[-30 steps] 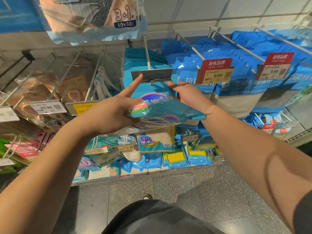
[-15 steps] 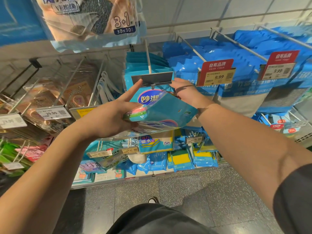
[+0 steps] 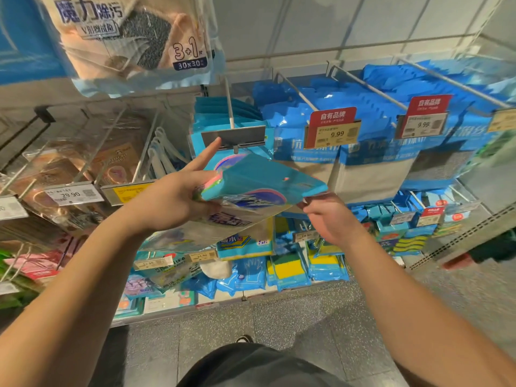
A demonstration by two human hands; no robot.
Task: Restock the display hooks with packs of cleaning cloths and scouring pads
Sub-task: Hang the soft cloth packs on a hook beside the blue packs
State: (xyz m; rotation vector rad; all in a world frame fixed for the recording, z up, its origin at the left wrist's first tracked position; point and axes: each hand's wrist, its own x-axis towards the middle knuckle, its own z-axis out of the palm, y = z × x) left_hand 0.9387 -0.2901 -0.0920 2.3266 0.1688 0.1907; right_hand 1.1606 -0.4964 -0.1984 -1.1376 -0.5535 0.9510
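My left hand [image 3: 173,199] grips a small stack of teal cleaning-cloth packs [image 3: 259,182], held almost flat in front of the shelf, with its index finger pointing up at the grey label holder [image 3: 234,136] on the tip of a display hook [image 3: 229,107]. Several matching teal packs [image 3: 223,113] hang on that hook behind the holder. Below and right of the holder, my right hand [image 3: 329,219] pinches the right-hand corner of the stack's lower pack.
Blue cloth packs [image 3: 371,163] hang on hooks to the right behind red 9.99 price tags [image 3: 332,127]. Clear packs with a 29.90 tag [image 3: 71,194] hang at left. A large peach cloth pack [image 3: 134,37] hangs overhead. Sponges and gloves [image 3: 287,272] fill the lower row above grey floor.
My right hand has dropped from beside the label holder to the stack's right corner. The stack has tilted flatter and moved slightly right; my left hand still grips it.
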